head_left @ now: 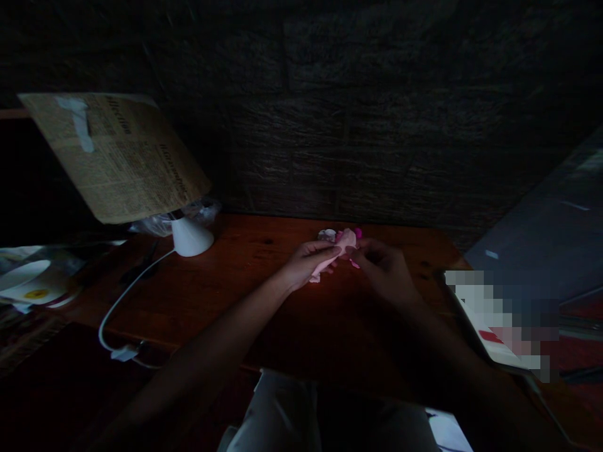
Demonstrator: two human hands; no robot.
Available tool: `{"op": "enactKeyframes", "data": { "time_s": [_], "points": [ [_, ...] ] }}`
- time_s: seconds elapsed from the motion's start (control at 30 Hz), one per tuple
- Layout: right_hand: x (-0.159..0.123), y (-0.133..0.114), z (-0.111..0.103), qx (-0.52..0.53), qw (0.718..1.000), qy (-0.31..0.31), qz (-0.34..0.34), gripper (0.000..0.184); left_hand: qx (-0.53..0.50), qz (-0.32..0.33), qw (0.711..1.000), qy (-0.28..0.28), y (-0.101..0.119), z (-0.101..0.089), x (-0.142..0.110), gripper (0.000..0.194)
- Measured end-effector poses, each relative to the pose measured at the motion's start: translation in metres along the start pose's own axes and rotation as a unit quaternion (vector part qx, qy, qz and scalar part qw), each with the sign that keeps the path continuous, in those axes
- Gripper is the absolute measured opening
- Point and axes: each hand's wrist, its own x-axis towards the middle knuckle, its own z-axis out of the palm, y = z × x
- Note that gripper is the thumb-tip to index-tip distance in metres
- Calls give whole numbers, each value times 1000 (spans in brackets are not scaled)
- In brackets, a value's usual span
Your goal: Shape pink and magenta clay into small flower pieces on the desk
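Note:
A soft, pale pink cloth-like piece (347, 239) is held between my two hands above the wooden table; its exact kind is too dim to make out. My left hand (308, 260) pinches it from the left with the thumb on top, and a tail of it hangs below the fingers. On the other side, the thumb and fingers of my right hand (379, 263) grip its right edge. Just behind lies a small whitish object (326, 235), partly hidden. Bright magenta bits (358, 233) show beside the pink piece, partly covered by it and my right hand.
A lamp with a newspaper-covered shade (136, 163) and white base (191, 237) stands at left, its white cord (110, 307) running over the front edge. A white cup (32, 282) is further left. A tablet-like device (490, 333), partly pixelated, lies right. A dark wall (306, 125) rises behind.

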Motion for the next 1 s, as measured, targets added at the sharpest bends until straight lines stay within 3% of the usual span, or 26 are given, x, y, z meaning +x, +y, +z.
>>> {"op": "enactKeyframes", "data": {
  "time_s": [0.27, 0.47, 1.0],
  "points": [
    [0, -2, 1, 18, 1000, -16, -10, 30, -114, -93, 989, -30, 4, -1, 1, 18],
    [-1, -1, 1, 8, 1000, -2, -21, 24, -107, -57, 993, -12, 2, -6, 3, 12],
    [1, -1, 2, 55, 998, -4, -13, 22, -136, -38, 990, 2, 4, -2, 2, 12]
  ]
}}
